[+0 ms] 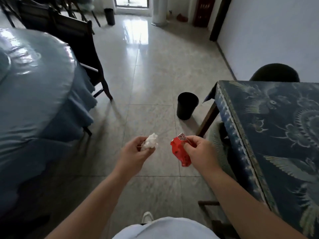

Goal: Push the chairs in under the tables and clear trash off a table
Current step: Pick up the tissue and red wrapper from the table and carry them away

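Fingers [149, 149] of the left hand [133, 152] are curled round a white tissue ball [151, 141]; the right hand [198, 150] pinches a crumpled red wrapper [179, 152]. Both are held over the floor, short of the black bin [187, 108]. That bin stands ahead and a bit right (beside the blue bench [276, 126] corner), so the right hand looks nearer.

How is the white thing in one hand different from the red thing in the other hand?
The white tissue is scrunched into a small ball, while the red wrapper is longer and dangles down. The tissue is plain white; the wrapper is shiny red with a printed patch at its top. The left hand holds the tissue, the right hand pinches the wrapper. Both are crumpled trash.
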